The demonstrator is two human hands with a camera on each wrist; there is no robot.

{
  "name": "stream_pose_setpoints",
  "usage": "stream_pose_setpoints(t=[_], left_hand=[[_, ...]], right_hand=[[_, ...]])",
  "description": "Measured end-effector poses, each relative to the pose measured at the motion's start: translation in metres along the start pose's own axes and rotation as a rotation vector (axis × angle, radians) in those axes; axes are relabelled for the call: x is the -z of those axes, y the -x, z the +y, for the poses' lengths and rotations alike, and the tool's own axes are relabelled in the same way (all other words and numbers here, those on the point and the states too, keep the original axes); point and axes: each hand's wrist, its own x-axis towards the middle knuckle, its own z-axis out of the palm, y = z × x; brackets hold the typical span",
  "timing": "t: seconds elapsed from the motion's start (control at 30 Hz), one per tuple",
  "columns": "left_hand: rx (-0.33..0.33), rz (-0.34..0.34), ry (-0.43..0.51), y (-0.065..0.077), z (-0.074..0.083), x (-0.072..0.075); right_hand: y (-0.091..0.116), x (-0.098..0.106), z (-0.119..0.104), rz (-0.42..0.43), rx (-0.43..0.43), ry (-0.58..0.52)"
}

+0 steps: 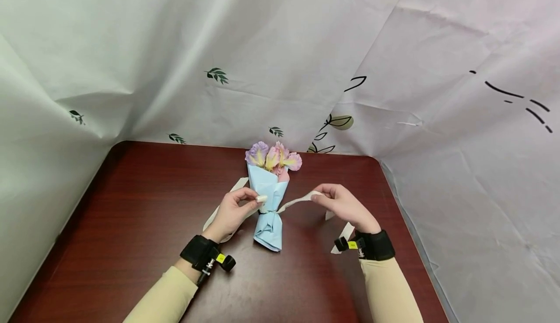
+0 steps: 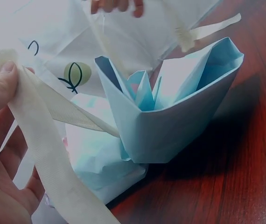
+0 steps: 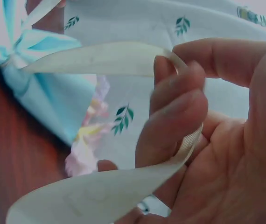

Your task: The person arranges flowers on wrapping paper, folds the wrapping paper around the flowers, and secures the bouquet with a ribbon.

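A small bouquet of purple and pink flowers [image 1: 273,157] lies on the table, wrapped in light blue paper [image 1: 268,182]. A cream ribbon [image 1: 294,203] goes round the paper's gathered waist. My left hand [image 1: 234,212] pinches one end of the ribbon between thumb and fingers, just left of the bouquet; in the left wrist view that ribbon [image 2: 44,135] hangs down in a long strip. To the right, my right hand [image 1: 345,205] grips the other end, drawn out from the knot. In the right wrist view the ribbon [image 3: 100,58] runs between its curled fingers [image 3: 175,116].
The dark red wooden table [image 1: 144,216] carries the bouquet near its far middle. Loose ribbon tails [image 1: 343,238] hang by the right wrist. A white cloth printed with leaves [image 1: 262,46] stands behind the table and along its sides.
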Motion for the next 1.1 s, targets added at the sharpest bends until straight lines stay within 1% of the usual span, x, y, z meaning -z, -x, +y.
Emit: stream_pose_setpoints(t=[0.1,0.23,0.33,0.47,0.57,0.67,0.77,0.87,0.93,0.97,1.0,1.1], left_hand=[[0.019,-0.003,-0.02,0.0,0.002,-0.002],[0.027,-0.027,-0.038,0.0,0.002,-0.007],[0.025,-0.055,-0.05,0.0,0.002,-0.01],[0.022,-0.075,-0.07,0.0,0.004,-0.012],[0.009,-0.072,-0.1,0.001,0.004,-0.013],[-0.002,-0.058,-0.128,0.001,0.003,-0.014],[-0.012,-0.04,-0.165,0.002,0.003,-0.015],[-0.02,-0.023,-0.2,0.003,0.003,-0.015],[-0.031,-0.009,-0.225,0.003,0.003,-0.015],[-0.029,-0.001,-0.237,0.003,0.003,-0.015],[-0.026,0.005,-0.25,0.003,0.007,-0.016],[-0.028,0.02,-0.265,0.003,0.006,-0.016]], right_hand=[[-0.016,0.001,-0.017,0.0,0.051,0.072],[-0.042,-0.006,-0.04,-0.028,0.105,0.19],[-0.062,-0.016,-0.058,-0.041,0.148,0.292],[-0.083,-0.033,-0.085,-0.057,0.208,0.421],[-0.097,-0.047,-0.103,-0.098,0.259,0.479],[-0.109,-0.06,-0.118,-0.16,0.326,0.474],[-0.119,-0.073,-0.126,-0.251,0.391,0.386],[-0.126,-0.084,-0.128,-0.354,0.422,0.288],[-0.126,-0.088,-0.128,-0.395,0.437,0.277],[-0.125,-0.089,-0.128,-0.399,0.446,0.284],[-0.123,-0.088,-0.128,-0.384,0.463,0.3],[-0.113,-0.084,-0.128,-0.266,0.495,0.348]])
